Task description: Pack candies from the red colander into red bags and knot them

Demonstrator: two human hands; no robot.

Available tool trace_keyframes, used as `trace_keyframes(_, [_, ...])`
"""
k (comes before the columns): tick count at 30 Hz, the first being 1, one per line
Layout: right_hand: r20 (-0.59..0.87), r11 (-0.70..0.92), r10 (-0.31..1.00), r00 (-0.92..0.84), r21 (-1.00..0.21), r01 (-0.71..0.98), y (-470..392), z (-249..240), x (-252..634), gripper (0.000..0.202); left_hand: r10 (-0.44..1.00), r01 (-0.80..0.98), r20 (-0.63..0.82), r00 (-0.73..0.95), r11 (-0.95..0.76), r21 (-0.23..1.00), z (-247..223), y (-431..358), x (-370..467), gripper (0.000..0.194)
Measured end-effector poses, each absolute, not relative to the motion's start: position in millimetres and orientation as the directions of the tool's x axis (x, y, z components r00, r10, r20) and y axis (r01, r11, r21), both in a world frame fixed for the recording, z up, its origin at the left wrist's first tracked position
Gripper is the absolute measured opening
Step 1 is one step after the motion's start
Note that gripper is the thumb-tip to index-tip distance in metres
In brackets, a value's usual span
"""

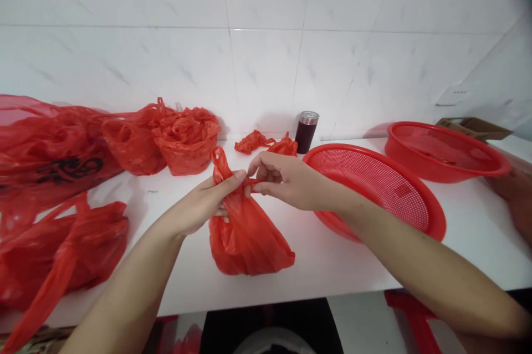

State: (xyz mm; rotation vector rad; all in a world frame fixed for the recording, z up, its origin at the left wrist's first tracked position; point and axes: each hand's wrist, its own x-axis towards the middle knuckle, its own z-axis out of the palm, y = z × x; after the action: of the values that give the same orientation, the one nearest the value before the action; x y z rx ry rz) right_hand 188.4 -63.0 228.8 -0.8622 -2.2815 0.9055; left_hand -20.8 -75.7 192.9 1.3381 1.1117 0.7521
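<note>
A filled red plastic bag (251, 243) rests on the white table in front of me, its neck gathered together. My left hand (211, 199) is closed around the gathered neck, thumb on top, and one handle loop sticks up above it. My right hand (286, 179) pinches a twisted strand of the same bag, drawn out to the right. What the bag contains is hidden by the plastic.
More red bags stand at the left, among them an open bag (185, 143) and a large printed bag (62, 160). A dark tumbler (306, 132) and small red bag scraps (253, 142) sit by the tiled wall. Two red baskets (434, 221) (444, 171) occupy the right.
</note>
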Motion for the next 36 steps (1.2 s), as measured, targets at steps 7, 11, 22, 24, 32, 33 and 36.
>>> trace_keyframes(7, [0.555, 0.734, 0.617, -0.558, -0.662, 0.153, -116.4, 212.5, 170.9, 0.005, 0.871, -0.001, -0.107, 0.480, 0.123, 0.992, 192.5, -75.0, -27.5, 0.026])
trace_keyframes(11, [0.733, 0.889, 0.402, -0.548, -0.455, 0.044, -121.9, 198.7, 163.7, 0.008, 0.825, 0.192, -0.008, 0.565, -0.122, 0.974, 199.0, -80.5, -33.3, 0.014])
trace_keyframes(22, [0.147, 0.175, 0.893, -0.425, -0.984, 0.027, -72.0, 130.7, 151.6, 0.032, 0.794, 0.618, 0.590, 0.147, -0.540, 0.572, 155.8, -83.1, -18.0, 0.032])
trace_keyframes(24, [0.139, 0.135, 0.880, -0.455, -0.990, -0.042, -73.8, 127.1, 148.8, 0.030, 0.720, 0.613, 0.675, 0.162, -0.610, 0.502, 150.9, -83.9, -14.6, 0.026])
trace_keyframes(32, [0.219, 0.145, 0.907, -0.360, -0.964, -0.221, -74.5, 142.7, 153.7, 0.005, 0.735, 0.615, 0.654, 0.180, -0.603, 0.508, 140.3, -95.6, -22.6, 0.034])
trace_keyframes(33, [0.210, 0.113, 0.903, -0.374, -0.957, -0.265, -74.8, 143.4, 153.1, 0.004, 0.728, 0.614, 0.664, 0.173, -0.606, 0.506, 138.9, -96.2, -23.4, 0.034])
trace_keyframes(36, [0.121, 0.013, 0.880, -0.460, -0.973, -0.230, -75.3, 140.7, 148.8, 0.011, 0.712, 0.614, 0.685, 0.153, -0.612, 0.498, 134.5, -96.2, -24.2, 0.034])
